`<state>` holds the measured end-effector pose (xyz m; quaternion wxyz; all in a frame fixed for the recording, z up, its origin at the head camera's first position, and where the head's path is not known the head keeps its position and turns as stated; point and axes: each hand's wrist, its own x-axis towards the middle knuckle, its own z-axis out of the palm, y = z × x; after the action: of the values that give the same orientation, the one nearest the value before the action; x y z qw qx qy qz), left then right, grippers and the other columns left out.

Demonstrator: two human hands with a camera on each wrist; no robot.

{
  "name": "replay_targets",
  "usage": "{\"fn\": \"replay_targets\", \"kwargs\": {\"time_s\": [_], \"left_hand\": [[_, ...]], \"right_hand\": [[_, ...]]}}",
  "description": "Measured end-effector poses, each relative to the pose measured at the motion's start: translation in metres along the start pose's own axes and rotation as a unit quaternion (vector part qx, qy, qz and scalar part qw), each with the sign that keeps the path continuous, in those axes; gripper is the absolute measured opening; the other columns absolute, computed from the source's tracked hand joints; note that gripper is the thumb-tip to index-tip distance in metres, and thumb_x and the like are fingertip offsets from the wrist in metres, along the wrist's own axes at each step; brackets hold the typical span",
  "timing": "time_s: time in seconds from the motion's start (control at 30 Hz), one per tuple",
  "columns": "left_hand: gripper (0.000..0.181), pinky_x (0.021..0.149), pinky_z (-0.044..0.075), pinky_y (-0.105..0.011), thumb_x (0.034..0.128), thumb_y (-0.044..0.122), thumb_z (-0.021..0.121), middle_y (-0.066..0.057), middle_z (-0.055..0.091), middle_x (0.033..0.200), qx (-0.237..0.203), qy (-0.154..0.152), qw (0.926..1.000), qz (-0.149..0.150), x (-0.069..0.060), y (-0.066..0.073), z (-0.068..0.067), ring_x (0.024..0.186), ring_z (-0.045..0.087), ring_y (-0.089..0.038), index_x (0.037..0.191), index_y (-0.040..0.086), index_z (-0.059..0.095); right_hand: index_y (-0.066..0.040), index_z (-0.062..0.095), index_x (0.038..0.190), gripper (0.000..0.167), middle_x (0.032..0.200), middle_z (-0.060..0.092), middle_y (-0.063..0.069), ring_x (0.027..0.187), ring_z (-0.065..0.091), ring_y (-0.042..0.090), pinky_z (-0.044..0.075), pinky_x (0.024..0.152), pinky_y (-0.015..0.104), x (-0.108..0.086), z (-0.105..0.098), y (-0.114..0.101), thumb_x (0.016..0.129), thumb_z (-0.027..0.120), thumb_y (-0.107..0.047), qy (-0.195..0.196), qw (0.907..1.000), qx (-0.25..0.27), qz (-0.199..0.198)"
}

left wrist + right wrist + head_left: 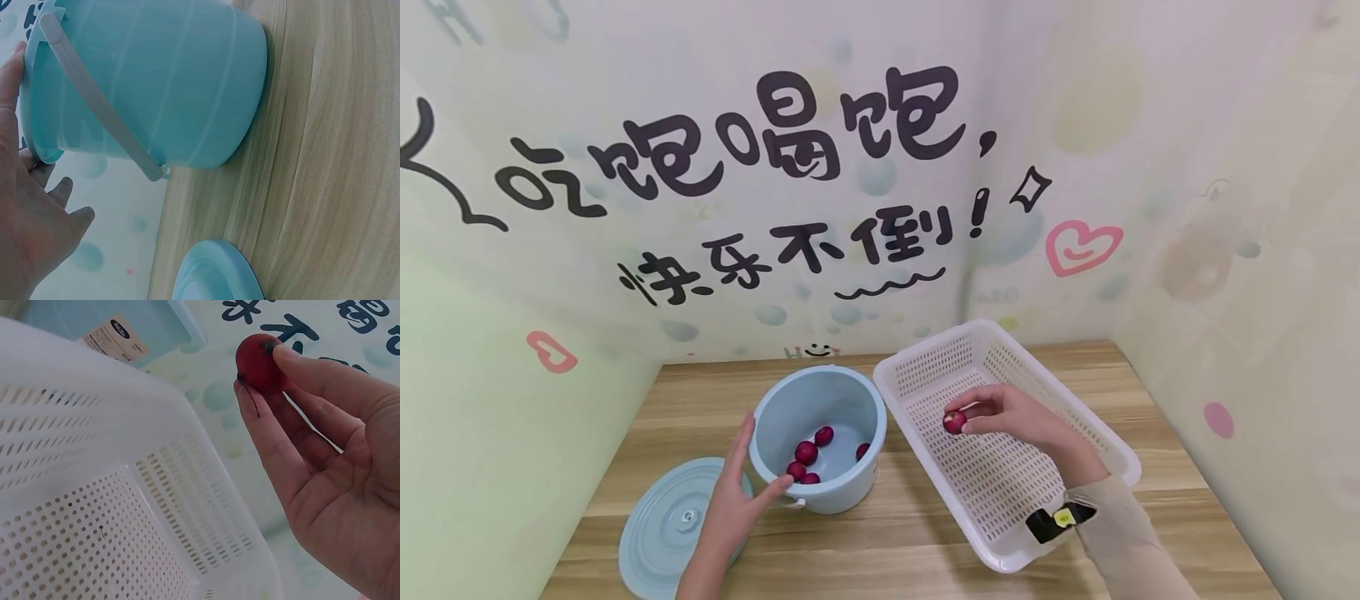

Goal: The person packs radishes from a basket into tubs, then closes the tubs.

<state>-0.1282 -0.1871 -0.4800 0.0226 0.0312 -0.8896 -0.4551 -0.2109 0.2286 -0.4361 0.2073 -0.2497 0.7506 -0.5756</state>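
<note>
Right hand [347, 487] | pinches fruit [259, 362] | round, deep red, thin dark stem

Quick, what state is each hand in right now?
Left hand: open, touching the blue bucket at its rim.
Right hand: closed, pinching a small red fruit.

Wood-grain table [895, 558] — blue bucket [808, 404] | blue lid [658, 525] | white perforated basket [992, 479]
</note>
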Motion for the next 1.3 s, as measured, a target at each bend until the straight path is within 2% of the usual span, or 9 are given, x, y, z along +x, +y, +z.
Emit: {"fn": "replay_targets", "kwargs": {"time_s": [0.3,0.57,0.9,1.3], "left_hand": [[0.101,0.116,0.020,-0.074,0.0850,0.043,0.077,-0.003,0.010,0.170,0.000,0.002,1.0000,0.009,0.000,-0.001,0.000,0.155,0.013,-0.040,0.160,0.038,0.009],[0.101,0.116,0.020,-0.073,0.0848,0.042,0.077,-0.003,0.010,0.170,-0.005,0.002,0.9999,0.014,0.000,-0.003,0.000,0.155,0.013,-0.040,0.160,0.038,0.010],[0.101,0.117,0.020,-0.073,0.0846,0.043,0.077,-0.003,0.010,0.170,-0.006,0.003,0.9999,0.016,0.000,-0.003,0.000,0.155,0.014,-0.040,0.160,0.037,0.010],[0.101,0.117,0.020,-0.072,0.0847,0.043,0.077,-0.002,0.010,0.170,-0.006,0.005,0.9999,0.014,0.000,-0.002,0.001,0.155,0.014,-0.040,0.160,0.035,0.010]], "right_hand": [[0.004,0.065,0.122,0.034,0.113,0.071,0.022,0.093,0.070,0.007,0.060,0.085,0.022,0.011,0.008,-0.008,0.091,0.070,-0.009,0.006,0.9999,0.003,-0.009],[-0.001,0.069,0.120,0.033,0.112,0.072,0.021,0.092,0.071,0.011,0.060,0.084,0.022,0.019,0.015,-0.013,0.090,0.072,-0.012,0.008,0.9996,-0.018,-0.018],[0.006,0.064,0.123,0.035,0.112,0.072,0.021,0.093,0.071,0.007,0.059,0.085,0.022,0.028,0.020,-0.018,0.091,0.069,-0.008,-0.010,0.9993,0.013,-0.034],[0.002,0.067,0.123,0.035,0.112,0.073,0.022,0.093,0.072,0.010,0.059,0.087,0.022,0.038,0.034,-0.021,0.091,0.071,-0.011,0.007,0.9997,0.013,-0.020]]}}
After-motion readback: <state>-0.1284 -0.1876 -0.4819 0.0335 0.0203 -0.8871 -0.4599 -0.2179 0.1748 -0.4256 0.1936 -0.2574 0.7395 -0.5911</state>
